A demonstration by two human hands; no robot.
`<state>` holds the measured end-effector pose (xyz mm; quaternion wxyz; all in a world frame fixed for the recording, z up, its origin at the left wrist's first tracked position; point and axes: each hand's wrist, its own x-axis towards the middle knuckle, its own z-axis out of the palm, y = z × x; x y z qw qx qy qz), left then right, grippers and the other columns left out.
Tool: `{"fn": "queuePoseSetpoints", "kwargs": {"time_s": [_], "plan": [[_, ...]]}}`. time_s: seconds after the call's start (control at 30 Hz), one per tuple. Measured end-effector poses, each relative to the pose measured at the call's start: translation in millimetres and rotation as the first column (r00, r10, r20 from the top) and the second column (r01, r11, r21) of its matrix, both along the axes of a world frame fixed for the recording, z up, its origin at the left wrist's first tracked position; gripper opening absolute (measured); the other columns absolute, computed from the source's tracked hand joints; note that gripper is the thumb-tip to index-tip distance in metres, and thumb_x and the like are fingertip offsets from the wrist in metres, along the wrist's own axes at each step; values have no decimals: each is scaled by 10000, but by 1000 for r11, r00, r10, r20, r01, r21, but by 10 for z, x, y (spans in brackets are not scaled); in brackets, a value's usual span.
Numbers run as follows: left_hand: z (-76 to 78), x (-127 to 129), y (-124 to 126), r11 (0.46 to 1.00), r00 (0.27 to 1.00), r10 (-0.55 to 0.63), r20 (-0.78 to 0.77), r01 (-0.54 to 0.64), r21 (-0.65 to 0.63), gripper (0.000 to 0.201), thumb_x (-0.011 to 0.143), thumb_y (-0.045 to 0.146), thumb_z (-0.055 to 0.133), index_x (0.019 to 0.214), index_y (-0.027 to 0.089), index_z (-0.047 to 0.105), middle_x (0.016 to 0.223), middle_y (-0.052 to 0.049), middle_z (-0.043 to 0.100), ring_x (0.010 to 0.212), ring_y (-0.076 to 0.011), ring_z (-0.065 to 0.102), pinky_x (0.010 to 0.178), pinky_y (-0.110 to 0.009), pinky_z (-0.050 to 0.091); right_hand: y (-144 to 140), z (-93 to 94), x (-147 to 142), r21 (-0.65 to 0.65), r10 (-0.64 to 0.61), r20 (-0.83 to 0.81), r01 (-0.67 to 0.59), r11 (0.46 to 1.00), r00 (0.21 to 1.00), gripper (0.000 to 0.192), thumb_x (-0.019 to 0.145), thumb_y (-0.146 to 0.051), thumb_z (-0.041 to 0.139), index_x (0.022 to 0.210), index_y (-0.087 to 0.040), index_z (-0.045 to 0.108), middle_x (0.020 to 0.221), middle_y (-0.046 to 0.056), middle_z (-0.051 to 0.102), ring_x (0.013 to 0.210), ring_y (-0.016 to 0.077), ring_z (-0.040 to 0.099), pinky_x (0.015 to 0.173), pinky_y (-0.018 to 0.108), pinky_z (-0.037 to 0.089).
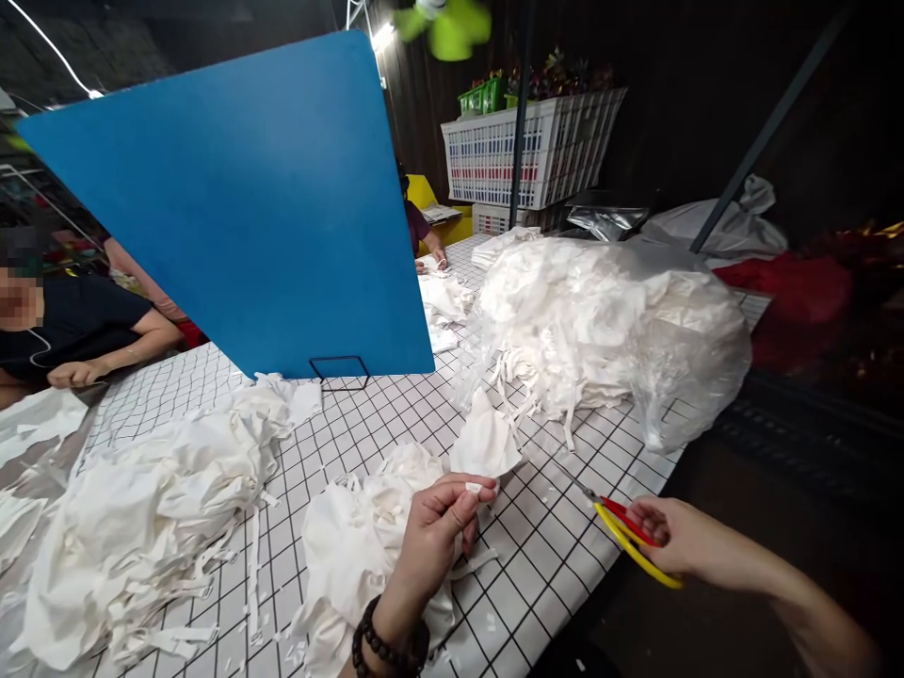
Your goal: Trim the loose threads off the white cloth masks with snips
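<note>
Head view: gridded bench (395,414), blue divider board (240,207) upright mid-bench, bagged white heap (614,320) crowding far right edge. Open strip between near-edge fabric piles (148,527). Left hand (438,532) pinching white fabric piece (486,441) above near edge; right hand (678,537), off the right edge, closed around scissors (625,532).

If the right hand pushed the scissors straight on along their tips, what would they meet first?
The right hand aims the scissors up-left. The first thing in line looks like the white fabric piece pinched in the left hand, with only bare checked table between; depth is uncertain, so the tips might pass beside it.
</note>
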<state>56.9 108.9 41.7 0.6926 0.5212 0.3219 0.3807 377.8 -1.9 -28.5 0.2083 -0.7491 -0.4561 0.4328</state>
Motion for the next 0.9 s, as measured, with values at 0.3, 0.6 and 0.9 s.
{"fn": "queuePoseSetpoints", "kwargs": {"time_s": [0.3,0.6,0.9], "plan": [[-42,35,-65,979,986,68,-152,-37,200,278,930,367,534,889,159,713,616,-12,622,652,-158,591,755,-298,445,121,606,-895,314,171,-294,-74,946,940,309,749,-443,716,865,-218,538,713,-32,514,618,122,477,581,249,414],[-80,-65,-159,926,944,164,-286,-47,375,277,964,309,478,795,194,664,575,-9,612,732,-178,568,753,-273,411,321,884,-1198,349,238,458,-419,838,856,438,707,-570,698,942,-237,535,857,20,641,777,232,579,733,368,406],[-125,-81,-172,939,959,124,-254,-30,343,269,957,301,486,751,174,605,664,11,546,600,-119,594,654,-244,437,350,869,-1320,344,261,508,-471,812,821,449,707,-612,692,895,-233,544,858,4,639,816,233,596,730,364,360]]}}
